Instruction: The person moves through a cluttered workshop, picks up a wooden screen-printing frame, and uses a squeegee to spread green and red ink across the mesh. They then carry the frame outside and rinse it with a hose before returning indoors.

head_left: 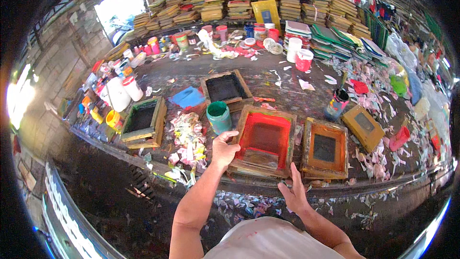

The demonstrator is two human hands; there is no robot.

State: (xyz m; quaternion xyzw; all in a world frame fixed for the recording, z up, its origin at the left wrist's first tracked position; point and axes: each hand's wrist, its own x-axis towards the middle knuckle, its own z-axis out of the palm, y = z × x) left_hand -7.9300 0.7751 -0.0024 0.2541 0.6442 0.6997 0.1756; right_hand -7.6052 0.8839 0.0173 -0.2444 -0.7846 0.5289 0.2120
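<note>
Your left hand [225,148] has its thumb and fingers closed, it appears, around the left rail of the red-inked frame [267,133], at the center of the picture. Your right hand [294,193] is unclenched, thumb spread from straight fingers, beside the frame's lower right corner; you can't tell from here whether it touches.

Red colour already coats the frame's inner walls and mesh, so handling of this piece looks under way rather than finished. How much remains doesn't show, nor whether the frame lies quite flat.

The frame is a shallow rectangle of worn, stained wood around a darker red mesh panel, with a flat brownish strip across its lower part. Just right of it sits the orange-edged frame [325,148], rough wood around a dark rectangle. At its upper left stands the rounded green jar [219,118], smooth-walled and open-topped. Soft, crumpled scraps [188,134] heap left of center, below a matte blue pad [187,97], on the dark, paint-streaked table [167,74].
</note>
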